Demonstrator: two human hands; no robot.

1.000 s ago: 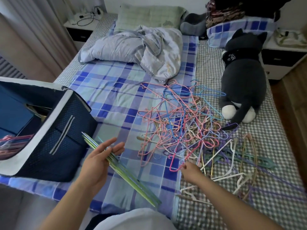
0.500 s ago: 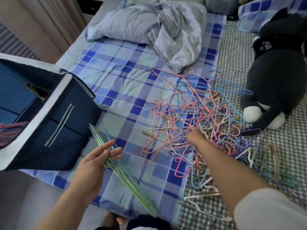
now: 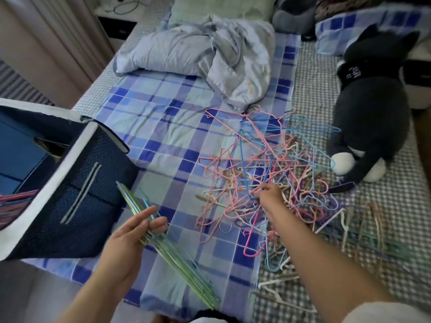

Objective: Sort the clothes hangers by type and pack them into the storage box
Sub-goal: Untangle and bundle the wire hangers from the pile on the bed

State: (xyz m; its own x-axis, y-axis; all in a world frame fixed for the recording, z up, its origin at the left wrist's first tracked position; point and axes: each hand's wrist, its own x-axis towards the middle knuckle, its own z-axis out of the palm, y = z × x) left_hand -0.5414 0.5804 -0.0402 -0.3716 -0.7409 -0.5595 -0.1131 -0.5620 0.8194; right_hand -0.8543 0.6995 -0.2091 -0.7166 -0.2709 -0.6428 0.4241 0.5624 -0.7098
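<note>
Head view first — what is the left hand (image 3: 127,241) doing?

— It is holding a flat bundle of green hangers (image 3: 168,247), thumb underneath and fingers lying nearly straight across the top. The bundle's long axis is running diagonally: the far end is pointing up and left toward the storage box (image 3: 77,194), and the near end is pointing down and right toward the bed's front edge.

— And the right hand (image 3: 268,194)?

— It is reaching into the tangled pile of hangers (image 3: 275,173), fingers curling around thin wires there. A blue hanger (image 3: 243,164) is rising from just beside the fingertips, but whether that one is in the grip I cannot tell.

— Where is the pile sitting relative to the box?

— Well to the right of it, on the blue checked sheet (image 3: 163,136). Pink and blue wire hangers are lying crossed in every direction, with no common axis. White and pale ones are spreading further right of the pile onto a grey checked cover (image 3: 326,94).

— Is the box holding anything?

— It is standing open at the left edge of the bed, and a stack of pink and purple hangers (image 3: 16,201) is showing inside its left part, lying roughly level.

— Anything else around?

— A crumpled quilt (image 3: 210,50) is lying beyond the pile, and a dark plush cat (image 3: 373,108) is sitting to the pile's right.
</note>
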